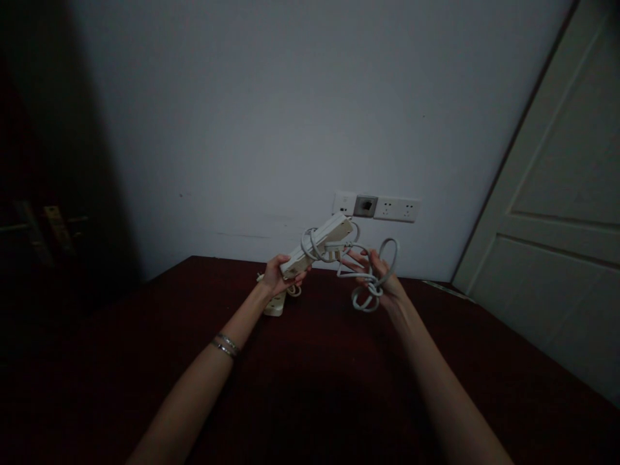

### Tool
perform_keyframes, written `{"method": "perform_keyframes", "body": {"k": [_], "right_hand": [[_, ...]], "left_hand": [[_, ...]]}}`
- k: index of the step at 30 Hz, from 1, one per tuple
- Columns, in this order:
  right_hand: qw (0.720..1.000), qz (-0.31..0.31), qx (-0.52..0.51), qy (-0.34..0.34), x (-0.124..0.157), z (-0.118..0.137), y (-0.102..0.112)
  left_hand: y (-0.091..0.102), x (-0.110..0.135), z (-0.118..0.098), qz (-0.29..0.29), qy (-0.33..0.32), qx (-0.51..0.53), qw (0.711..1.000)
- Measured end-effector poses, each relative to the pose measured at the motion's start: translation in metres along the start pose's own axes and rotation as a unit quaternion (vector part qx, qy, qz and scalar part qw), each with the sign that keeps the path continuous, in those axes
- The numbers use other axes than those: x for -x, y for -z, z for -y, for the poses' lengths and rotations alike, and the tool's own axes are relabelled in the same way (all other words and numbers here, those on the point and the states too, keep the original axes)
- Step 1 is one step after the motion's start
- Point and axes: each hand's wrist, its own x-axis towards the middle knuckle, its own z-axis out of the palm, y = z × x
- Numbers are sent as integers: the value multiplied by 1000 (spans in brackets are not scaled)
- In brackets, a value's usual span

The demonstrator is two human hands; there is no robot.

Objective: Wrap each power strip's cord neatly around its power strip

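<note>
A white power strip [322,240] is raised above the dark red table, tilted up to the right. Its lower left end sits in my left hand [277,276], fingers wrapped round it. Loops of grey-white cord [367,292] circle the strip and hang in a tangle to its right. My right hand [382,274] is among these loops, fingers partly bent around the cord. A plug [334,250] shows beside the strip, near my right fingertips. Behind my left hand, a second power strip [274,305] with its own cord lies on the table, partly hidden.
The dark red table [310,361] runs up to a pale wall. A row of wall sockets [396,208] is mounted just above the table's back edge. At the right stands a white panelled door [557,213]; a dark door with a handle [58,226] is at the left.
</note>
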Motion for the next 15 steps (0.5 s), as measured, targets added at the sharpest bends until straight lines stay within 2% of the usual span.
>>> {"method": "perform_keyframes", "body": {"k": [4,8,11,15], "right_hand": [[1000,7,0,1,1,3,5],[1000,10,0,9,3,9,8],[1000,-10,-20,17,4,16,5],[998,-54,-10,36,6,24,-3]], "left_hand": [[0,-1,1,-5,5,-7,1000],[2,-1,-2,-28,-34,-37,998],[6,-1,-6,-67,-43,-109,991],[11,-2,-10,-125,-27,-241,962]]}}
